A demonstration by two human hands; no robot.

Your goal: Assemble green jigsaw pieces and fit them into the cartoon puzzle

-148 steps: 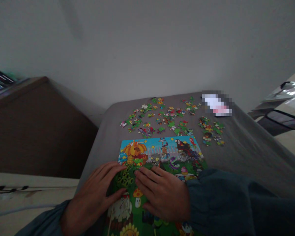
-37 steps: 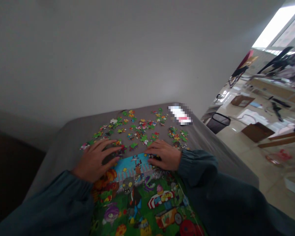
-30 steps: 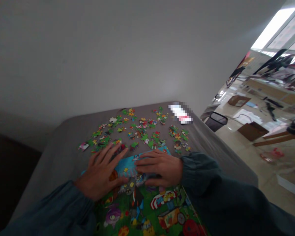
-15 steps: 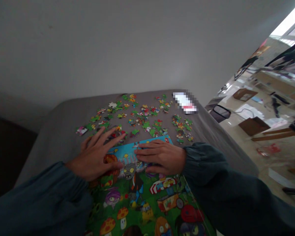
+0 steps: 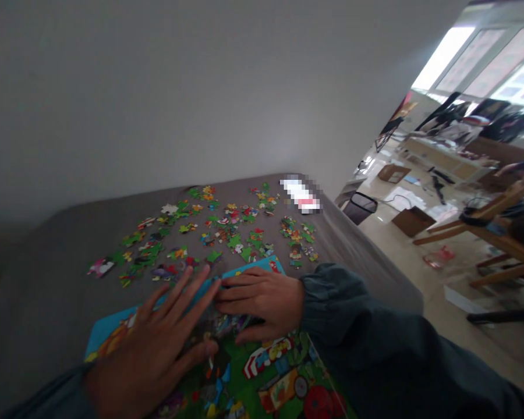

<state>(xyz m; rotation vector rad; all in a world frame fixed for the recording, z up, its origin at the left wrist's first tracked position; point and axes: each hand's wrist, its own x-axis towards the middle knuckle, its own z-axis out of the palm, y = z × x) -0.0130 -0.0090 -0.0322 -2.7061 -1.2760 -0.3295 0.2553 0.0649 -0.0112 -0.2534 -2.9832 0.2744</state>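
A cartoon picture board (image 5: 244, 401) with a blue top edge and a green ground lies flat before me. My left hand (image 5: 166, 337) is spread over its left half, fingers apart, gripping nothing. Across the upper right part, my right hand (image 5: 262, 299) rests with its fingers stretched out flat and close together. The fingertips of both hands nearly meet near the board's top edge. Beyond that edge lie many loose jigsaw pieces (image 5: 220, 221) in green, red and yellow. Both hands and the dark sleeves hide parts of the picture.
The grey cloth-covered table (image 5: 367, 256) ends at a pale wall (image 5: 179, 87). At its far right lies a phone-like item (image 5: 301, 195), pixelated. On the floor to the right are a cardboard box (image 5: 414, 221), a wooden chair (image 5: 498, 227) and a dark mesh bin (image 5: 360, 206).
My left hand has drawn back toward me from the board's top edge, baring its upper left corner. My right hand stays on the board. The view has turned to the right.
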